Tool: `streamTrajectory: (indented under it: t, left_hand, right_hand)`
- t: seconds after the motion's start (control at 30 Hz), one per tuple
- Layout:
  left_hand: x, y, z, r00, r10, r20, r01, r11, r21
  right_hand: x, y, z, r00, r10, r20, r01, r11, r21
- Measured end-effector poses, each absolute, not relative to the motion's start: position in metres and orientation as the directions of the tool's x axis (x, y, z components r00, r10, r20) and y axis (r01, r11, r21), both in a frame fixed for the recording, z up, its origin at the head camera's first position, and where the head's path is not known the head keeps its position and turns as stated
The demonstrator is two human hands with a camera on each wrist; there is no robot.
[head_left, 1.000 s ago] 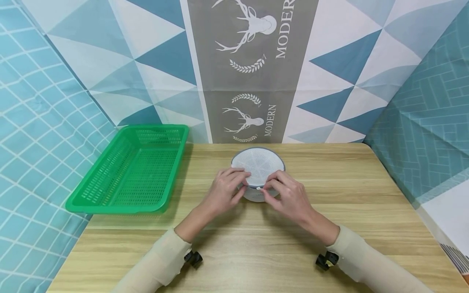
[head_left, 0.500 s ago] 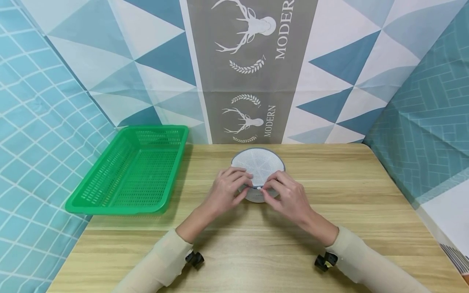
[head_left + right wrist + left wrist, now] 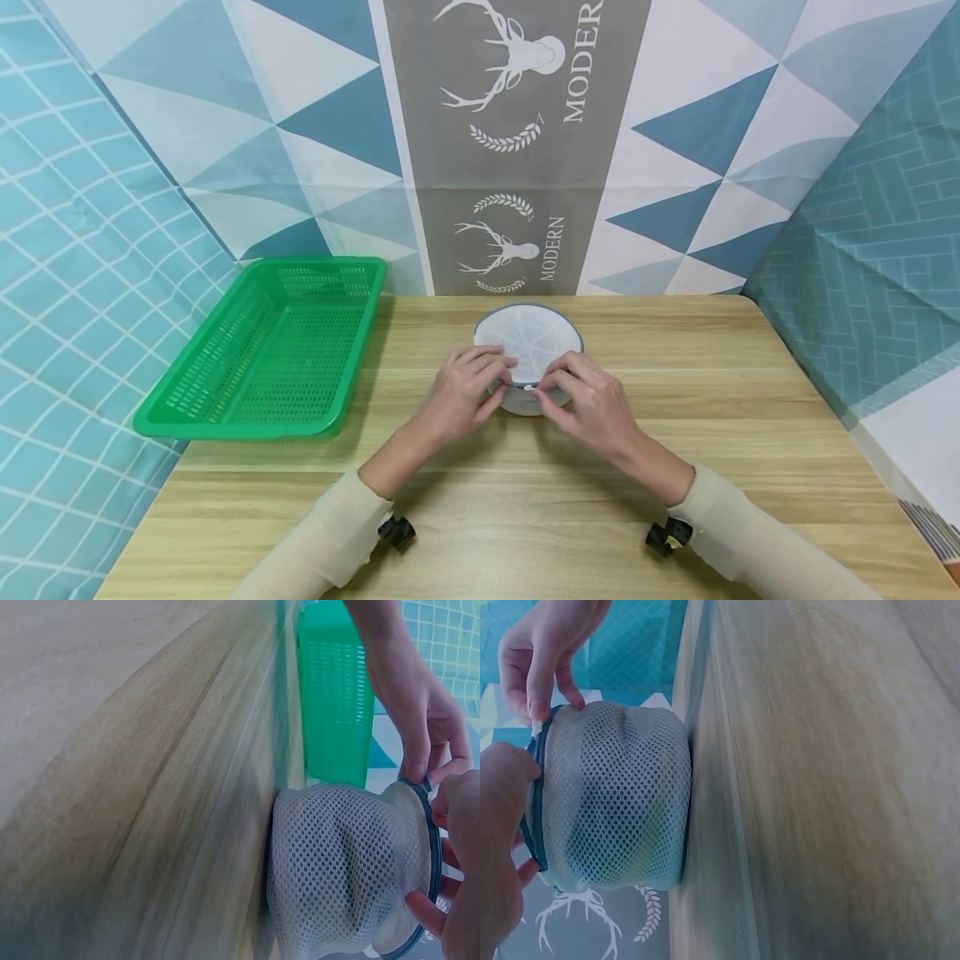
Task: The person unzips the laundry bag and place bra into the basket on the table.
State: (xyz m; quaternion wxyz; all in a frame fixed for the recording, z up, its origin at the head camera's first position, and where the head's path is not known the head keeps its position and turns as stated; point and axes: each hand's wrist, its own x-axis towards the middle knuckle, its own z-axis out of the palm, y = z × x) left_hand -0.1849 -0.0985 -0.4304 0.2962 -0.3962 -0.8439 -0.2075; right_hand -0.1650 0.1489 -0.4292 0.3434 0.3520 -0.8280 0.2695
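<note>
A round white mesh laundry bag [image 3: 528, 337] with a blue-grey zipped rim stands upright on the table, its top panel lying over it. At its front edge my right hand [image 3: 596, 404] pinches the small white zipper pull [image 3: 529, 387] between thumb and fingers. Just left of the pull, my left hand [image 3: 467, 387] pinches the bag's rim. The left wrist view shows the zipper [image 3: 538, 791] running round the rim and the honeycomb mesh side [image 3: 622, 799]. Pale, blurred shapes show faintly through the mesh; what they are I cannot tell.
A green perforated plastic basket [image 3: 232, 429] stands on the left of the wooden table [image 3: 525, 517]. Behind the bag rises a patterned wall covering [image 3: 517, 167]. Blue tiled-pattern sheets [image 3: 67, 275] hang at the sides.
Both hands stay at the front rim of the laundry bag. The left fingertips have shifted slightly toward the zipper pull; the bag and basket keep their places.
</note>
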Motion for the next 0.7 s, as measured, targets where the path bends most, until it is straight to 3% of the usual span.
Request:
streamTrajectory:
  t: [0.7]
  left_hand:
    - [-0.1849, -0.0924, -0.4282, -0.533, 0.523, 0.665, 0.791, 0.587, 0.172]
  right_hand:
    - [-0.1655, 0.1483, -0.4305, -0.499, -0.38, 0.779, -0.777, 0.595, -0.208]
